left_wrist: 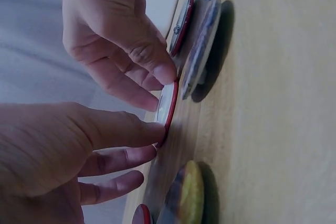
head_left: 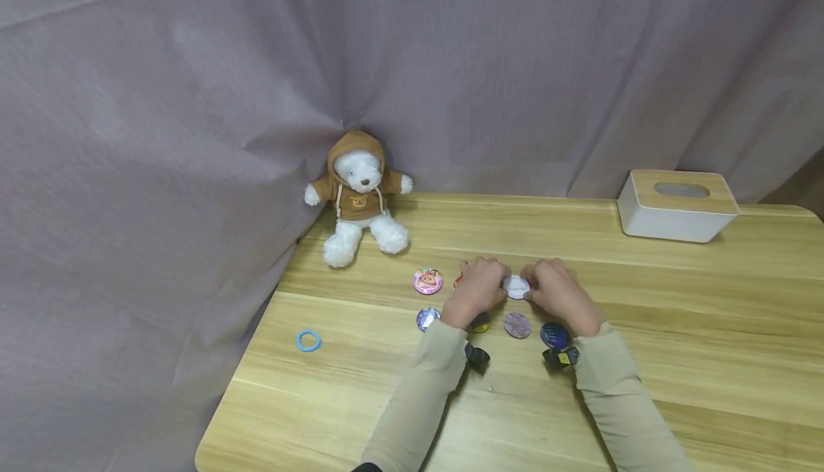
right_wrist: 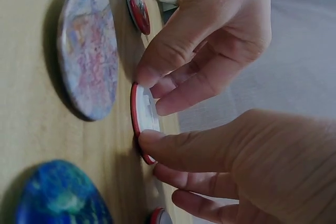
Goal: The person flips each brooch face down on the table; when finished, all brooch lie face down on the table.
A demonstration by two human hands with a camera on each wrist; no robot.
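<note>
A round pin-back button badge [head_left: 516, 287], silvery-white on its upturned back with a red rim, lies between both hands in the head view. My left hand [head_left: 478, 287] pinches its left edge with thumb and fingers. The opposite edge is pinched by my right hand [head_left: 560, 292]. In the right wrist view, both thumbs touch the rim of the badge [right_wrist: 144, 109], which is close to the tabletop. Nearer to me lie a purple marbled badge [head_left: 518, 325], a dark blue badge [head_left: 555, 335] and a yellow-and-dark badge [head_left: 481, 323], partly covered by the left hand.
To the left lie a pink badge [head_left: 428, 280] and a violet-white badge [head_left: 428, 318]. A blue ring [head_left: 308, 340] is farther left on the wooden table [head_left: 708, 315]. A teddy bear [head_left: 360, 200] sits at the back left. A tissue box [head_left: 679, 204] stands back right.
</note>
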